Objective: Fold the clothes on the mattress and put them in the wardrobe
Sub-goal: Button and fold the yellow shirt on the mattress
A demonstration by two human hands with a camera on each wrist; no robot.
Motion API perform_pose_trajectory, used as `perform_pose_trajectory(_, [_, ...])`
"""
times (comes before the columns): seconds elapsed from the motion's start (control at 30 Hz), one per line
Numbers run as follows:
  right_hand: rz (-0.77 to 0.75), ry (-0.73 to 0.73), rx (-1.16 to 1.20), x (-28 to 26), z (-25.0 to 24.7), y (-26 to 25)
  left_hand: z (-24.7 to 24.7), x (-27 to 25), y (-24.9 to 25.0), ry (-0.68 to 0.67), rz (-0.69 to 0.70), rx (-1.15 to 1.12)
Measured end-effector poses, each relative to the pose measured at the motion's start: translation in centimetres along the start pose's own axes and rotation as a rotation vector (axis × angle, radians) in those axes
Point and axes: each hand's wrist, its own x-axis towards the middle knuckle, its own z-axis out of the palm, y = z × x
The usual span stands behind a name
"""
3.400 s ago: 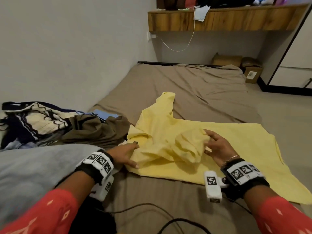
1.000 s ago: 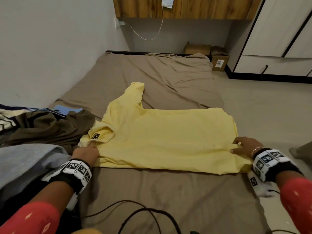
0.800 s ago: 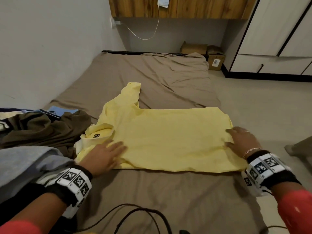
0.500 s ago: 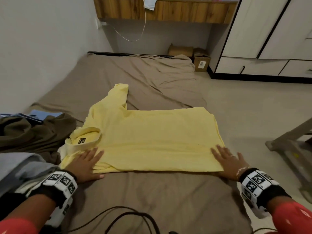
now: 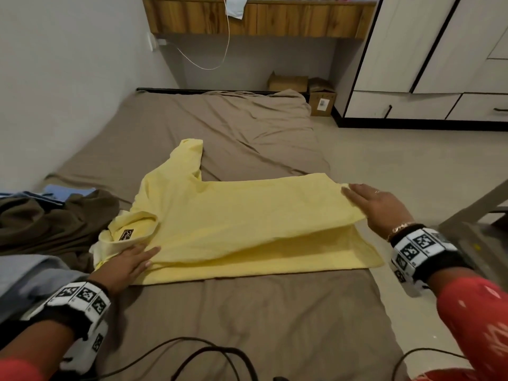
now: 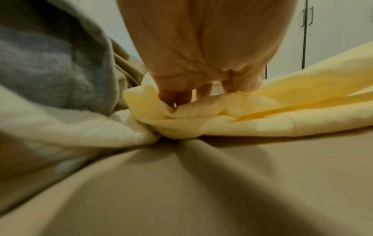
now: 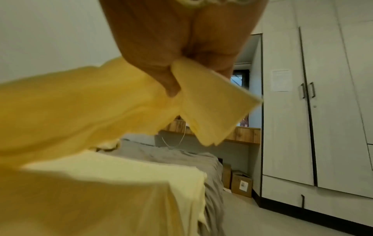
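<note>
- I kneel at the near end of a low mattress point(image 5: 247, 127) covered in a wrinkled taupe-brown sheet, laid on a pale floor point(image 5: 398, 166) along a plain grey wall.
- Beyond the mattress's far end a wooden shelf point(image 5: 258, 19) is fixed to the wall, and a thin white cable point(image 5: 217, 61) droops from it.
- Right of the mattress stands a tall white wardrobe point(image 5: 439, 50) with black edging and drawers at its base; two cardboard boxes point(image 5: 320, 97) sit between it and the mattress's far corner.
- A pale yellow cotton polo shirt point(image 5: 236, 215) lies across the middle of the mattress, collar to my left, one sleeve pointing toward the far end.
- My left hand point(image 5: 129, 264) rests near the collar; the wrist view shows its fingers point(image 6: 181, 94) curled into bunched yellow cloth.
- My right hand point(image 5: 376, 204) pinches the shirt's hem corner between thumb and fingers and holds the upper layer lifted off the lower one.
- A heap of other clothes point(image 5: 46, 218), olive-brown, blue and grey, crowds the mattress's left edge, touching the collar.
- Black cables point(image 5: 198, 356) loop over the mattress's near end.
- A grey frame point(image 5: 478, 215) stands on the floor, right of the mattress.
</note>
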Motion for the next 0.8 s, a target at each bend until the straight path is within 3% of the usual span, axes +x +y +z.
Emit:
perform_pose_trajectory(0.03, [-0.045, -0.026, -0.058, -0.3, 0.7, -0.1, 0.0, -0.1, 0.0, -0.007, -0.003, 0.035])
perform_pose_trajectory(0.13, [-0.126, -0.341, -0.26, -2.5, 4.7, -1.4, 0.5, -0.2, -0.2, -0.024, 0.015, 0.164])
perform_pose_trajectory(0.2, [-0.055, -0.572, -0.241, -4.2, 6.1, -1.8, 0.8, -0.4, -0.3, -0.027, 0.028, 0.226])
perform_pose_trajectory(0.23, [-0.029, -0.585, -0.201, -4.5, 6.4, -1.9, 1.0, -0.5, -0.4, -0.019, 0.06, 0.235])
perform_pose_trajectory(0.33, [-0.077, -0.489, -0.103, -4.6, 6.6, -2.7, 1.0, -0.7, 0.2, 0.026, 0.095, 0.2])
perform_pose_trajectory(0.47, [-0.132, -0.443, -0.183, -4.1, 7.0, -5.3, 1.4, -1.0, 2.0, 0.041, -0.006, 0.336])
perform_pose_trajectory(0.67, [-0.168, -0.279, -0.112, -3.1, 8.8, -3.2, 0.3, -1.5, 2.3, -0.103, -0.01, 0.472])
perform_pose_trajectory(0.8, [-0.19, -0.304, -0.089, -5.8, 9.0, -3.5, 0.5, -3.3, 2.9, -0.15, 0.01, 0.584])
